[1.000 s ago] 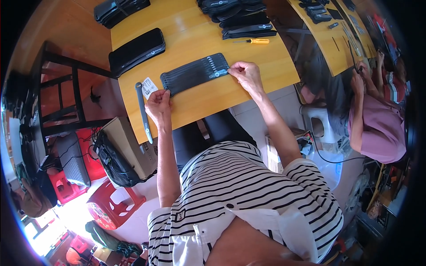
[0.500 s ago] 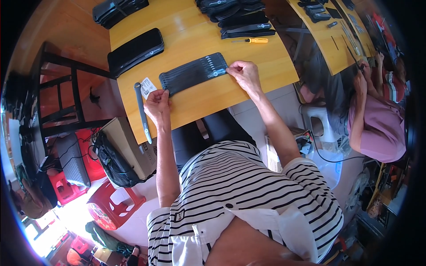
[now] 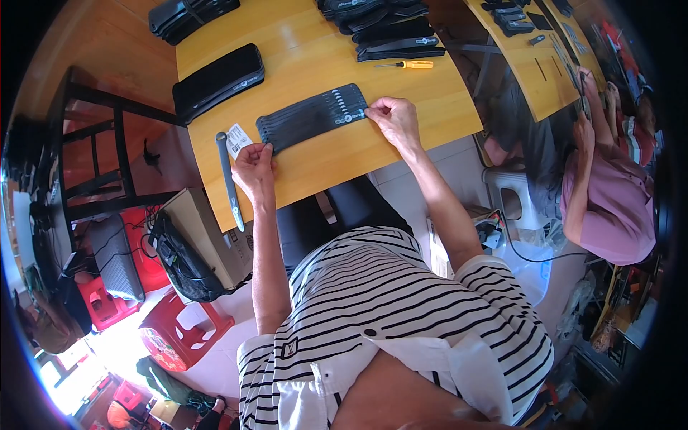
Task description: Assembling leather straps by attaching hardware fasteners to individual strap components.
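A row of overlapping black straps point(image 3: 308, 118) with pale printed ends lies on the table in front of me. My left hand point(image 3: 254, 173) pinches the near left corner of the row, thumb against fingertips. At the opposite end, my right hand point(image 3: 395, 123) pinches the near right corner of the front strap. Beside my left hand lies a single dark strap point(image 3: 229, 179) with a rounded end, lengthwise along the table's left edge. A white printed label point(image 3: 237, 139) sits between that strap and my left hand, partly behind the fingers.
The yellow wooden table point(image 3: 301, 57) also bears a black strap stack point(image 3: 218, 80), a bundle point(image 3: 192, 18) and several piles point(image 3: 390, 32). A yellow-handled screwdriver point(image 3: 416, 64) lies right. A red stool point(image 3: 183, 333) stands lower left. A co-worker in pink point(image 3: 609, 201) sits at another table.
Both my hands keep their places at the strap row. The bluish sheen on its right end has shrunk, showing more pale print. The co-worker's hands have shifted.
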`<control>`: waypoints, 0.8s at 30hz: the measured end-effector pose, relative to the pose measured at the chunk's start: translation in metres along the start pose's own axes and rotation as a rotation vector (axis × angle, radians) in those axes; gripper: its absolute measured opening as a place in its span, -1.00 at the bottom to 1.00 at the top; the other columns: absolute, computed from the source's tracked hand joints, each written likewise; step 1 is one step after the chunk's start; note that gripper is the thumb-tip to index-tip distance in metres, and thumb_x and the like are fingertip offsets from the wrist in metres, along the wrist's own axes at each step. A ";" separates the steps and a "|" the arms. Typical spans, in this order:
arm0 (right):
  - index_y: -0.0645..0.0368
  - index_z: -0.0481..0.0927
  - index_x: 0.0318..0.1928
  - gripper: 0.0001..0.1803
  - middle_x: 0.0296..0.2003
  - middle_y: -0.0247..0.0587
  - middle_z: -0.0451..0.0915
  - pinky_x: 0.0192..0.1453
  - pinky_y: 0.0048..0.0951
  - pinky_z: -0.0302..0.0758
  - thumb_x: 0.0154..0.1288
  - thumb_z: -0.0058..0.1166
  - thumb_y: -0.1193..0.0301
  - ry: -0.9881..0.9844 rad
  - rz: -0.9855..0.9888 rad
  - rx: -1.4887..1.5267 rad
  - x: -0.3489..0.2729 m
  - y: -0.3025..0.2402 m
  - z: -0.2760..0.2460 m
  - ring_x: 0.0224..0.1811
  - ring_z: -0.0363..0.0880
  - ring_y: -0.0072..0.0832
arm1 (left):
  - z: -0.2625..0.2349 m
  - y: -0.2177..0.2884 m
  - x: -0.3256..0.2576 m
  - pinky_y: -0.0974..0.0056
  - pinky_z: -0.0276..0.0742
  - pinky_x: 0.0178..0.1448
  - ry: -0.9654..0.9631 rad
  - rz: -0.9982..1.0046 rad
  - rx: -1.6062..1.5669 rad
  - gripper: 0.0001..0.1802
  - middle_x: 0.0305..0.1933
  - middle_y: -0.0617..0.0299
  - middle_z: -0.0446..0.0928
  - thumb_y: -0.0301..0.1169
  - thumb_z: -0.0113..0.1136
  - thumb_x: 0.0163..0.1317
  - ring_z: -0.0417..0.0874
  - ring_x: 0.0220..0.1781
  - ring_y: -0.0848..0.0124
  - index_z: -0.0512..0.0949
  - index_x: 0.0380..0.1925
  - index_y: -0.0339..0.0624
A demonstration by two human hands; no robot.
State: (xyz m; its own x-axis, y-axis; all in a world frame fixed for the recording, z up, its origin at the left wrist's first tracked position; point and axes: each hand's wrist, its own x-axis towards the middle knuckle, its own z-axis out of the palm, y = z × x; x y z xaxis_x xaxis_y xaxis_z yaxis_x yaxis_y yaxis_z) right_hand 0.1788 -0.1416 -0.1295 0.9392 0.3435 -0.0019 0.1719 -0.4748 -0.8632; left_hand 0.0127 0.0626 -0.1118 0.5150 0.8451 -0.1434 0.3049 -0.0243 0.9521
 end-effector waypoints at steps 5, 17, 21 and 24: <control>0.19 0.64 -0.49 -0.83 -0.60 -0.26 0.59 -0.41 -0.44 0.43 -0.04 0.24 0.34 0.019 0.020 -0.038 -0.002 -0.005 0.000 -0.55 0.56 -0.45 | 0.001 0.000 0.000 0.53 0.26 -0.67 0.009 -0.005 0.009 -0.87 -0.65 0.30 0.48 -0.45 0.26 0.05 0.43 -0.70 0.61 0.54 -0.47 -0.30; 0.29 0.62 -0.47 -0.86 -0.61 -0.25 0.59 -0.45 -0.59 0.39 -0.02 0.26 0.46 0.055 -0.008 -0.052 -0.005 -0.009 0.000 -0.59 0.49 -0.61 | 0.001 0.002 -0.001 0.52 0.32 -0.65 0.015 -0.008 0.021 -0.88 -0.66 0.30 0.49 -0.46 0.26 0.03 0.45 -0.70 0.61 0.56 -0.50 -0.30; 0.29 0.62 -0.47 -0.85 -0.61 -0.26 0.59 -0.45 -0.59 0.38 -0.03 0.26 0.45 0.051 0.027 -0.052 -0.005 -0.013 0.001 -0.59 0.49 -0.61 | 0.002 0.002 -0.001 0.51 0.34 -0.65 0.019 -0.006 0.015 -0.87 -0.66 0.30 0.49 -0.45 0.27 0.02 0.45 -0.70 0.60 0.56 -0.50 -0.30; 0.27 0.62 -0.48 -0.85 -0.61 -0.26 0.59 -0.45 -0.57 0.38 -0.04 0.26 0.44 0.064 0.028 -0.066 -0.005 -0.014 0.001 -0.59 0.50 -0.59 | 0.002 0.003 0.000 0.51 0.34 -0.65 0.026 -0.006 0.024 -0.87 -0.66 0.29 0.49 -0.45 0.27 0.02 0.44 -0.71 0.60 0.56 -0.50 -0.30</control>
State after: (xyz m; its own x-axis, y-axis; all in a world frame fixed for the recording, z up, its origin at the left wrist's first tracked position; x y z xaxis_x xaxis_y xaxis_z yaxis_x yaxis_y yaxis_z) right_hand 0.1717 -0.1362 -0.1181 0.9606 0.2780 0.0085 0.1627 -0.5368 -0.8279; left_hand 0.0152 0.0609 -0.1097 0.4927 0.8586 -0.1414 0.3272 -0.0323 0.9444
